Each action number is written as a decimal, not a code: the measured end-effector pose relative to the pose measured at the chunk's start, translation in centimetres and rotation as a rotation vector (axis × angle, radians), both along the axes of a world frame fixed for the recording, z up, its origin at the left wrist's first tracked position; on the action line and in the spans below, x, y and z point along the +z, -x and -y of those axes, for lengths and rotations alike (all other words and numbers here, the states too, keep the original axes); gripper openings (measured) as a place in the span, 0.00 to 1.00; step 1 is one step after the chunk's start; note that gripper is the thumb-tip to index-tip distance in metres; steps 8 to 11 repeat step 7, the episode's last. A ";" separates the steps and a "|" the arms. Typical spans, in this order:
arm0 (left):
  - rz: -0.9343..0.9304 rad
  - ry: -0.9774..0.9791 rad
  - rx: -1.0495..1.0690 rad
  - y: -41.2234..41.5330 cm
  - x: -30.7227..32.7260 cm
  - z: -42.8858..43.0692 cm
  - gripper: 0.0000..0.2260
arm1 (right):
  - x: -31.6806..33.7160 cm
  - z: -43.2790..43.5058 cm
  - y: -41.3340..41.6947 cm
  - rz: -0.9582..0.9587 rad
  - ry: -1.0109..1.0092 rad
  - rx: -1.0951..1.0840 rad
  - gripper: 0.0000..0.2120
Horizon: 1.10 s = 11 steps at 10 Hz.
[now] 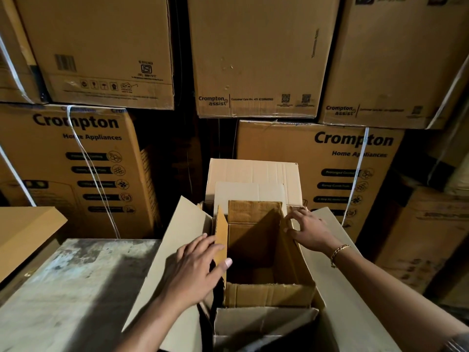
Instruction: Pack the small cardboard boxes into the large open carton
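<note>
Cardboard of one small box (253, 240) is already seen inside the large carton (185, 219), which stands with its flaps spread outward at the edge of the worn grey worktop (76, 275). The small box sits upright in the middle of the carton, its top still open and its flaps raised; its shaded interior appears empty. The task is therefore judged to be at an early stage: a first box has been placed but not yet settled or closed, and how many more are to be packed cannot be told, since none is plainly visible waiting. The left hand (195, 270) is laid against the box's left flap (221, 232), which is gripped with the thumb inside and the fingers spread along the outside. The right hand (312, 232), with a chain bracelet (338, 252) at the wrist, is reached forward to the far corner of the right flap (291, 262), whose top edge is pinched between curled fingers and thumb. Printed cartons (253, 59) are stacked behind.
</note>
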<state>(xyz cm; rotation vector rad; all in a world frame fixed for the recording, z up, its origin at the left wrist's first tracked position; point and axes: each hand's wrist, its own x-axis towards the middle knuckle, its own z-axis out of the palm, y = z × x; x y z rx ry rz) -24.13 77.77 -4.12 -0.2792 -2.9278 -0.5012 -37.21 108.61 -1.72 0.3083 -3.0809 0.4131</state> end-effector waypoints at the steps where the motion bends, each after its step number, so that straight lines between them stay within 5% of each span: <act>1: -0.019 0.021 0.020 -0.4 0.4 0.2 0.30 | 0.1 -1.0 -2.2 0.011 -0.002 0.008 0.25; 4: -0.091 0.087 0.028 -2.8 3.2 0.6 0.47 | 1.2 -2.3 -8.4 0.057 0.000 0.007 0.34; 7: -0.220 0.233 -0.018 -3.2 8.7 1.2 0.39 | 6.3 -0.9 -12.4 -0.128 -0.072 -0.006 0.38; 11: -0.220 0.233 -0.018 -3.2 8.7 1.2 0.39 | 6.3 -0.9 -12.4 -0.128 -0.072 -0.006 0.38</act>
